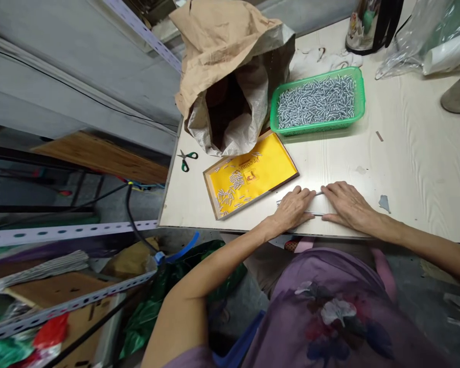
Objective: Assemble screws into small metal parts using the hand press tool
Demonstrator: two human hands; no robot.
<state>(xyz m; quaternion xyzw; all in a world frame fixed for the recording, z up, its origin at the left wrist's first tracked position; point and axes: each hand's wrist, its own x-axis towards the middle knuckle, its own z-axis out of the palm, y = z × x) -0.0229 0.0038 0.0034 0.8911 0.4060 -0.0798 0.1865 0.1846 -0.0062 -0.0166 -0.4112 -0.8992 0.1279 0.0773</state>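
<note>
My left hand [291,208] and my right hand [347,207] rest low over the table near its front edge, facing each other. Between them shows a thin silvery frame-like piece [317,214], seen as two narrow parallel edges. Each hand grips it between thumb and fingers; most of it is hidden under them. Left of my left hand lies a shallow yellow-lined box [276,166] with a loose heap of small metal pins or springs [232,188]. Behind, a green plastic basket [318,131] is filled with many similar small metal pieces.
A large open paper sack [222,41] stands at the back left, overlapping the box's far side. Small scissors [187,159] with green handles lie by the left table edge. A kettle [373,25], clear plastic bags [444,36] and a grey scrap [384,203] are to the right.
</note>
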